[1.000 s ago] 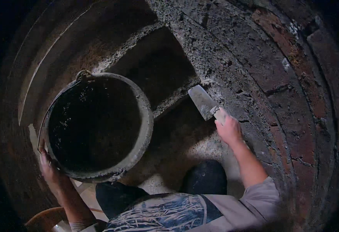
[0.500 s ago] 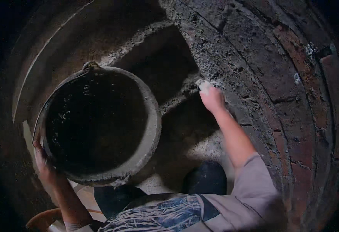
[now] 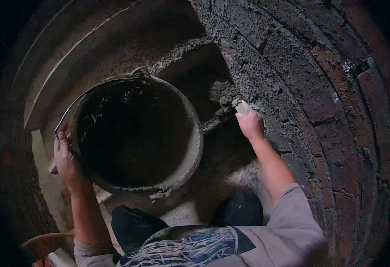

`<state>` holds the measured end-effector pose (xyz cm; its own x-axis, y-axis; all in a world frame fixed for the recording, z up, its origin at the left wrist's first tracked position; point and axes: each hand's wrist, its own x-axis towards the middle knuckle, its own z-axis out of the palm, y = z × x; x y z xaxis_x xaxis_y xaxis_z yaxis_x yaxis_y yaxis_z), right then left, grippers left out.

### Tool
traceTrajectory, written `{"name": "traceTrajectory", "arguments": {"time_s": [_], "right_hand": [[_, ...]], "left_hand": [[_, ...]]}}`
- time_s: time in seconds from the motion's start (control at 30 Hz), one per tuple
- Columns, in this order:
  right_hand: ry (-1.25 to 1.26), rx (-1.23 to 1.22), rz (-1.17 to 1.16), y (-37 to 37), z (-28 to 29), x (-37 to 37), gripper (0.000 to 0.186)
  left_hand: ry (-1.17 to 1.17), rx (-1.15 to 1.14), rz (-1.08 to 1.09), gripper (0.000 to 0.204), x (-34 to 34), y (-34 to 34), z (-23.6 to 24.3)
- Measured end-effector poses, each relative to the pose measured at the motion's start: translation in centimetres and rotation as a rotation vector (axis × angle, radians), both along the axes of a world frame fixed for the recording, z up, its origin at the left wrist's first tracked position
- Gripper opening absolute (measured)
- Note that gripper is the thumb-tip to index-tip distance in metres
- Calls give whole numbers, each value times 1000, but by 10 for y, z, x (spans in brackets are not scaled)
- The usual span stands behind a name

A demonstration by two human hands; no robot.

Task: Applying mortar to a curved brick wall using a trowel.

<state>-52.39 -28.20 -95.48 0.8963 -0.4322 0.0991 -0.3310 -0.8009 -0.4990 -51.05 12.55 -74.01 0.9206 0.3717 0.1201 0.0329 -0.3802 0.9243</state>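
A large round bucket (image 3: 197, 142) stands in front of me, its rim crusted with grey mortar and its inside mostly dark. At its left side my left hand (image 3: 67, 160) is closed round the thin wire handle (image 3: 66, 115). To the right of the bucket, my right hand (image 3: 250, 123) grips the pale handle of what looks like a trowel (image 3: 243, 108). Just beyond my fingers is a lump of wet grey mortar (image 3: 224, 92), which hides the tool's blade. The tool's tip is close to the foot of the brick wall.
A curved brick wall (image 3: 337, 155) smeared with mortar rises on the right. Mortar ridges (image 3: 184, 50) cross the dark surface beyond the bucket. My knees (image 3: 237, 209) are below. A brown curved rim (image 3: 48, 240) shows at lower left.
The bucket appears farther right and slightly higher in view, my left hand moving with it. The lump of mortar now shows fully ahead of my right hand, which has shifted slightly right and down.
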Motion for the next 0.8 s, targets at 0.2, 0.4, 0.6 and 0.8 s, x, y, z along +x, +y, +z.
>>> {"name": "traceTrajectory", "arguments": {"time_s": [0.2, 0.4, 0.6, 0.8], "right_hand": [[-367, -209, 332, 40, 75, -20, 48], [-471, 19, 471, 60, 93, -49, 54], [93, 376, -111, -12, 38, -114, 46], [239, 213, -137, -17, 27, -86, 48]], "left_hand": [[-47, -60, -23, 42, 0, -30, 0], [-147, 831, -2, 40, 17, 35, -25], [-215, 691, -71, 40, 0, 46, -26], [-84, -50, 22, 39, -2, -24, 4]]}}
